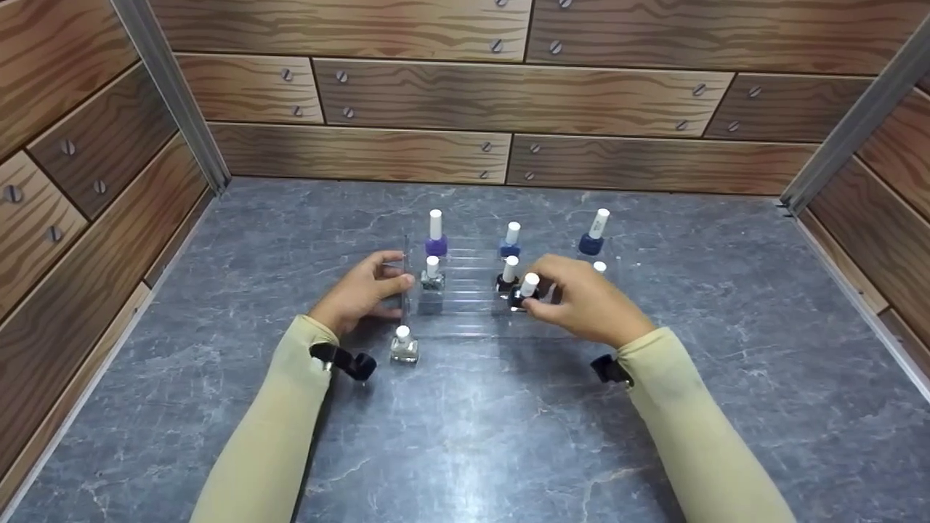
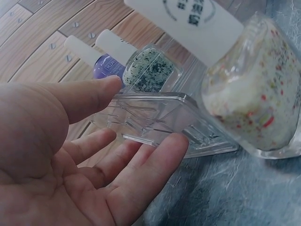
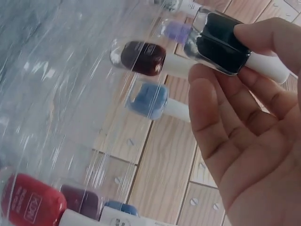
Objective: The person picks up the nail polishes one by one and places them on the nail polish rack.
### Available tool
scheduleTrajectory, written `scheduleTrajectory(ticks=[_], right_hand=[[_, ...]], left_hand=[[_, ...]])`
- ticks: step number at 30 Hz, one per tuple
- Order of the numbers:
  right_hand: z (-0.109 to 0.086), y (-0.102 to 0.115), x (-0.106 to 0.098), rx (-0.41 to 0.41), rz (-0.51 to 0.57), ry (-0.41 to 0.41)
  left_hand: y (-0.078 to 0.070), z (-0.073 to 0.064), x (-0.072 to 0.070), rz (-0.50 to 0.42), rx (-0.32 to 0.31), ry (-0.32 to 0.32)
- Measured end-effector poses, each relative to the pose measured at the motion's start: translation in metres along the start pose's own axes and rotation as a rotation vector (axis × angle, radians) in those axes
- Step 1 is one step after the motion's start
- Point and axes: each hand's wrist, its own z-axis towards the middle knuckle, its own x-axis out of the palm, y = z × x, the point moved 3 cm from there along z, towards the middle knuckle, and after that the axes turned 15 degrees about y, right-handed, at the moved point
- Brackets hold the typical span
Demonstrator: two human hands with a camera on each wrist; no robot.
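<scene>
My right hand pinches a black nail polish bottle with a white cap, held tilted over the front part of a clear stepped display rack. Close behind it is a dark red nail polish bottle. My left hand is at the rack's left end, thumb and fingers extended around that edge; firm contact cannot be made out. Near the left wrist, a glitter nail polish bottle stands on the table before the rack. A dark-speckled bottle sits on the rack by my left thumb.
Further back on the rack stand purple, blue and navy polish bottles. A red bottle is partly hidden behind my right hand in the head view. Wood-patterned walls enclose the grey marbled table.
</scene>
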Motion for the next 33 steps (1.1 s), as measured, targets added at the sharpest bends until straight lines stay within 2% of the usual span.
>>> scheduleTrajectory(ticks=[3, 12, 24, 33], right_hand=[[0.000, -0.002, 0.001, 0.022, -0.046, 0.000], [0.008, -0.013, 0.015, 0.065, -0.139, 0.074], [0.015, -0.019, 0.030, 0.085, -0.327, 0.086], [0.016, -0.023, 0.032, 0.101, -0.328, 0.086]], left_hand=[[0.000, 0.000, 0.000, 0.002, -0.001, 0.005], [0.001, -0.001, 0.000, 0.006, -0.009, 0.001], [0.003, -0.002, 0.000, 0.003, -0.009, -0.020], [-0.001, -0.002, 0.001, 0.010, -0.018, -0.010]])
